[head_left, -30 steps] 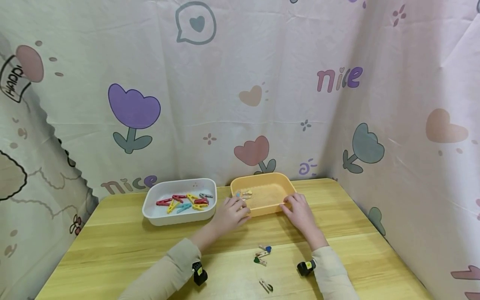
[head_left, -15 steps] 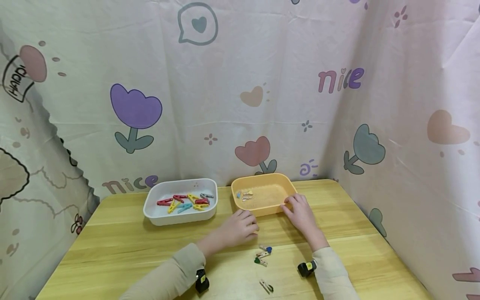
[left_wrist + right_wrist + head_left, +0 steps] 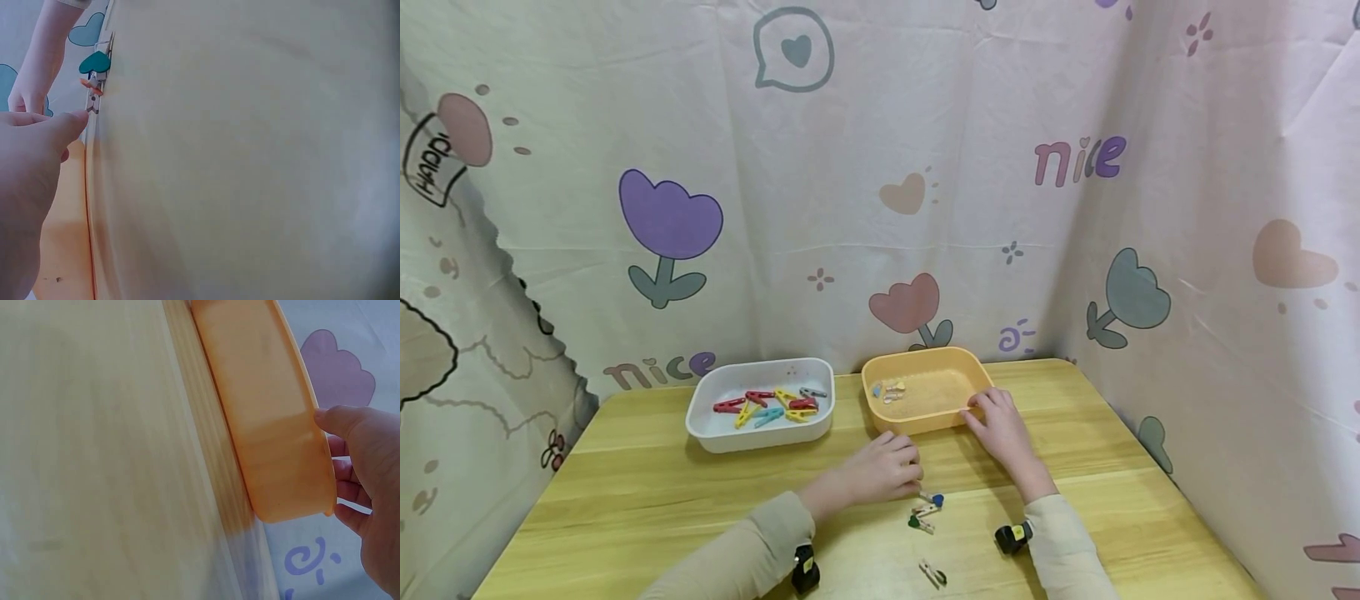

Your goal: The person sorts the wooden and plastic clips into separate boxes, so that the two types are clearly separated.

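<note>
Several small wooden clothespins lie on the table, among them one with a blue heart, one with a green heart and a separate one nearer the front edge. My left hand is just behind the group, its fingers loosely bent and holding nothing I can make out. In the left wrist view its thumb tip is close beside a wooden clothespin; contact is unclear. My right hand pinches the front right rim of the yellow bin, thumb outside and fingers over the edge.
Inside the yellow bin, a few wooden clothespins lie at the left. A white bin to its left holds several colored plastic clothespins. Behind both hangs a printed curtain, close to the table's back edge.
My left hand has left the left front of the yellow bin and come forward and right to the wooden clothespins. The right hand has stayed on the rim.
</note>
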### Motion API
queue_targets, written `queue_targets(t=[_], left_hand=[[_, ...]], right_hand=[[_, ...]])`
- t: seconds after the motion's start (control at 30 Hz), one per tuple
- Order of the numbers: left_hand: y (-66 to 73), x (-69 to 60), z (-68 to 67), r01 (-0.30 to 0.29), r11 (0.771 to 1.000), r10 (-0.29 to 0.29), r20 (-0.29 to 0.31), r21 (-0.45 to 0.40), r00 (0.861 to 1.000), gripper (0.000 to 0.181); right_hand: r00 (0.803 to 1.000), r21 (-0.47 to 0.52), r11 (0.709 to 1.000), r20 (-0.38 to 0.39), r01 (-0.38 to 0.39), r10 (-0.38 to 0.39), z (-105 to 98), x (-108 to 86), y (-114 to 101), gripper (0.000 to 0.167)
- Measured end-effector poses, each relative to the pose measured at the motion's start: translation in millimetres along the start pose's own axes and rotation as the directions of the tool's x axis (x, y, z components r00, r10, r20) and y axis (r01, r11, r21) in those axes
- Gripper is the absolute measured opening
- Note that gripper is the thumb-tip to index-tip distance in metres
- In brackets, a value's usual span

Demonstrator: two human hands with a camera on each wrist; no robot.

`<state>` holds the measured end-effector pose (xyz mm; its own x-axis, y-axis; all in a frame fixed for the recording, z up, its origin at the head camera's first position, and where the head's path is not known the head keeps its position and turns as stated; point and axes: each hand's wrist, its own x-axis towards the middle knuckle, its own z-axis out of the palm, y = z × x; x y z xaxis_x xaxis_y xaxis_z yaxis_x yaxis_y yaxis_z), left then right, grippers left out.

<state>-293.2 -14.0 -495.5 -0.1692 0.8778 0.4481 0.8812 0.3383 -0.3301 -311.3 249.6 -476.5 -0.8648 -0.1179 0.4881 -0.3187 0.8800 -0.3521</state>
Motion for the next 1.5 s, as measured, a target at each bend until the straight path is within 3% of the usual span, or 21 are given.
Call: queue_targets(t=[0.23,0.53,0.8,1.1,1.5], left_hand=[[5.3,2.7,-0.5,-0.032,0.999,0.032,0.008,0.036,0.999,0.015],[9.2,2.2,-0.1,-0.046,0.999,0.047,0.047,-0.025,0.998,0.012],[12.0,4.5,2.5,-0.062,0.998,0.062,0.013,0.002,0.998,0.012],[12.2,8.7,-3.5,-0.026,1.0,0.026,0.06,-0.008,0.998,0.012],[-0.7,13.8,-13.3,0.012,1.0,-0.012,0.012,0.008,1.0,0.007]], right_hand=[[1.0,0.005,1.0,-0.006,0.002,-0.002,-0.4,-0.8,-0.8,0.02],[1.0,-0.003,1.0,-0.019,0.015,-0.015,0.3,-0.5,-0.2,0.02],[0.999,-0.004,1.0,-0.028,0.018,-0.018,0.8,-1.1,0.2,0.02],[1.0,-0.001,1.0,-0.005,0.003,-0.003,0.4,-0.8,-0.2,0.021],[1.0,0.016,1.0,-0.001,-0.004,0.004,-0.6,-0.8,-1.0,0.02]])
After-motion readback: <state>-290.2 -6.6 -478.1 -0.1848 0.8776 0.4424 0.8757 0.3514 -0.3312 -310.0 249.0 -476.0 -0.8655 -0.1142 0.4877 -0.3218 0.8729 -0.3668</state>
